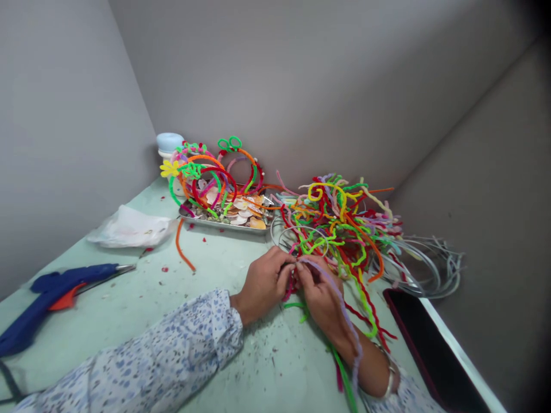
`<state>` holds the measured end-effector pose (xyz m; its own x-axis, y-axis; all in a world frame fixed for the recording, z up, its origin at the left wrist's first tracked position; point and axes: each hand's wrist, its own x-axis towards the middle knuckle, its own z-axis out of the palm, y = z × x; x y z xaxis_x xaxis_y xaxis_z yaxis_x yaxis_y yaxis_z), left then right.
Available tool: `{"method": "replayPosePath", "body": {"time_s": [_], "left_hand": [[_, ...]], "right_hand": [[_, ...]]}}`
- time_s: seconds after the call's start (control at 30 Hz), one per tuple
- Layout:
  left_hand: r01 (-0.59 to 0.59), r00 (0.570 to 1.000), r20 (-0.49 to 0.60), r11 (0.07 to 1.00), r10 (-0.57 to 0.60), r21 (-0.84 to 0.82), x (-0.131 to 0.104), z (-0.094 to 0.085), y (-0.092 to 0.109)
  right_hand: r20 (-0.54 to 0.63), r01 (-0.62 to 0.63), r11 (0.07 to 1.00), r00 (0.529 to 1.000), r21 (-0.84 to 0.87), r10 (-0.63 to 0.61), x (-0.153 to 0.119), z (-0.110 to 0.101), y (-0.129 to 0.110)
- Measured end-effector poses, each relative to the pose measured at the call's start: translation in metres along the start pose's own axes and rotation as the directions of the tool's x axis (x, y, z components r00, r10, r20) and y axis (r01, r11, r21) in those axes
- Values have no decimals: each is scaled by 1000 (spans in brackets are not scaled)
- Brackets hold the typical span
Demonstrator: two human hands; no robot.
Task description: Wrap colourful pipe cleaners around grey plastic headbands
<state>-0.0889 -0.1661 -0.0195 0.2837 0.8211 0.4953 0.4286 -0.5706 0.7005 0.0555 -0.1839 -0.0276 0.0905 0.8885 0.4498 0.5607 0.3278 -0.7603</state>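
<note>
My left hand (266, 279) is closed in a pinch, its fingertips meeting those of my right hand (322, 295) over the table. Between my right thumb and fingers runs a lavender pipe cleaner (342, 301), its long end trailing down over my right wrist. What my left fingertips grip is too small to make out. Just beyond the fingers stands a thin pale wire hoop (275, 229); whether a hand holds it is unclear. Pink and red pieces show beneath the fingertips. A tangled heap of coloured pipe cleaners (340, 229) lies past my right hand.
Behind, a metal tray (224, 225) holds shell-like flakes, with decorated pipe-cleaner headbands (215, 172) over it. A blue glue gun (64, 284) and a plastic bag (133, 226) lie left. Grey wire hoops (434, 267) and a phone (426, 344) lie right, near the walls.
</note>
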Motion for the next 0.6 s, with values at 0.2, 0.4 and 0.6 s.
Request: {"method": "replayPosePath", "body": {"time_s": [0.2,0.4,0.6], "left_hand": [[-9,1000,24,1000,8,19,0,0,0],[-20,999,39,999,19,27,-1,0,0],[-25,999,46,999,23,44,-2,1,-1]], "right_hand": [[47,-1,1000,999,19,0,2,-2,-6],[82,-112,987,991,119,102,0,0,0],[116,-166,971,982,174,147,-1,1,3]]}}
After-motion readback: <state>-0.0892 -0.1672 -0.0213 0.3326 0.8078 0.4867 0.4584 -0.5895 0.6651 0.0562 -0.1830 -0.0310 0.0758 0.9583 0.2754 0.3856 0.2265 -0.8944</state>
